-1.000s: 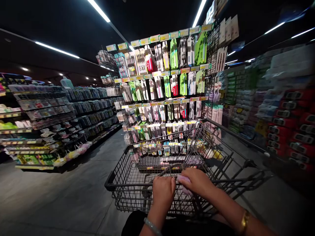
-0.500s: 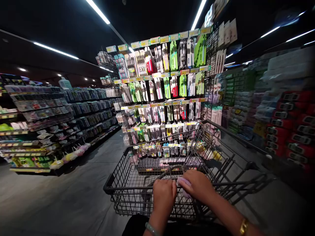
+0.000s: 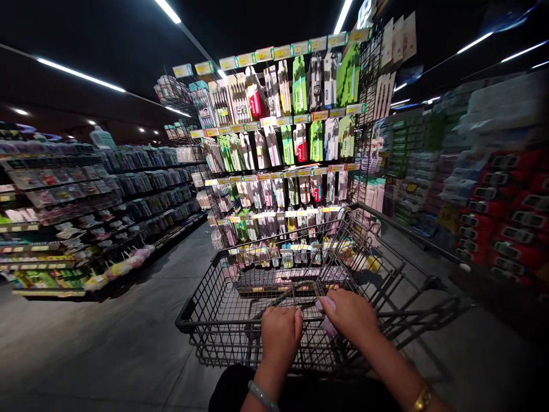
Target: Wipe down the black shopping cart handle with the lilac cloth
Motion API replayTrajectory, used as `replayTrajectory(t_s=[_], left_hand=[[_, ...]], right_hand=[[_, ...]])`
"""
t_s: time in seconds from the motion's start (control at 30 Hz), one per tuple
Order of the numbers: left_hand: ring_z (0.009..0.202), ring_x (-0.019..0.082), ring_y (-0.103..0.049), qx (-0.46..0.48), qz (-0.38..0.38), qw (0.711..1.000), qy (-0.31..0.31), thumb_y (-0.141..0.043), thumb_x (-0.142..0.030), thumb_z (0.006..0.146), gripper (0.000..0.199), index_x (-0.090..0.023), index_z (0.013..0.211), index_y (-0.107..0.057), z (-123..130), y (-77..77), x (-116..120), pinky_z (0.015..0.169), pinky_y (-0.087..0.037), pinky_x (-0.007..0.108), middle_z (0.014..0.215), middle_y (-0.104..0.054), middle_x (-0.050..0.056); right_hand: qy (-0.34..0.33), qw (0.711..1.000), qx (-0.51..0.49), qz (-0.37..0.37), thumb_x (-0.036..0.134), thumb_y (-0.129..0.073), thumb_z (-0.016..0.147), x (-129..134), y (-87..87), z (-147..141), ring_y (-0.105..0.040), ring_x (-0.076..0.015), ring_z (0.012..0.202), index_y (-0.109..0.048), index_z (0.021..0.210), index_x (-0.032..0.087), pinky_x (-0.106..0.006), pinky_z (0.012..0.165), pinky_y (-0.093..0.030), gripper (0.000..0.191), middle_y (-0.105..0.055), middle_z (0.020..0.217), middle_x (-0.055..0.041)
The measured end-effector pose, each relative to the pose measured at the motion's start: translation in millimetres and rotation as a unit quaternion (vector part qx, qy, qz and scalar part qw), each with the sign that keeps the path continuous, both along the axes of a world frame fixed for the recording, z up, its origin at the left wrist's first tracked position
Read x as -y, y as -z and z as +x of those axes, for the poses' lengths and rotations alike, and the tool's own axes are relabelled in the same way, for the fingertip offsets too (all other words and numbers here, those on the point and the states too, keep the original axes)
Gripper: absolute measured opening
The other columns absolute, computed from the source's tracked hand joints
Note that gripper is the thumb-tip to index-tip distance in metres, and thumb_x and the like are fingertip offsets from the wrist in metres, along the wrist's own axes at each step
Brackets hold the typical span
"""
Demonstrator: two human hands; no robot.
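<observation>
A black wire shopping cart [image 3: 206, 324] stands sideways in front of me. My left hand [image 3: 281, 336], with a pale bangle at the wrist, is closed around the cart's near rim. To its right, my right hand [image 3: 349, 316] is closed over the same rim, and a gold band circles that wrist. A pale purple, soft-looking thing [image 3: 329, 327] pokes out from under the right hand's fingers and hangs inside the rim. Its kind I cannot make out. The fingertips of both hands are hidden.
Just beyond the cart rises a rack of packaged toothbrushes [image 3: 300, 140] in several rows. On the left, long shelves [image 3: 158, 189] of goods line an aisle with a grey floor [image 3: 141, 337]. Stacked red packages [image 3: 514, 217] stand on the right.
The toothbrush rack looks slightly larger and nearer. My right hand has shifted a little right along the rim, widening the gap between my hands. The left hand keeps its hold.
</observation>
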State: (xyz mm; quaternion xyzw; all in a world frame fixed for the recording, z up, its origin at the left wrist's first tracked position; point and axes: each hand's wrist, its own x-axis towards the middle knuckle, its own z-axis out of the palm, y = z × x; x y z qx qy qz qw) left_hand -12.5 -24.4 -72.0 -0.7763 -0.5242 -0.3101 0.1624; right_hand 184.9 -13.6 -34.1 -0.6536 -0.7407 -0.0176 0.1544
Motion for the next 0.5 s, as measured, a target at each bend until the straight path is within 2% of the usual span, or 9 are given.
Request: replayTrajectory(t_s=[0.5], left_hand=[[0.065,0.019,-0.060,-0.005,-0.021,1.000,-0.008,-0.045,-0.023,0.098,0.035,-0.022,0.066,-0.061,-1.2,-1.2,4.6,0.070,-0.034,0.037,0.063,-0.065,0.000]], right_hand=[[-0.012,0.999,-0.021,0.025,0.047,-0.033,0.101,7.1,2.8,1.6,-0.063,-0.0205,0.084,-0.065,0.083,0.023,-0.032,0.067,-0.030,0.043,-0.068,0.087,-0.0049]])
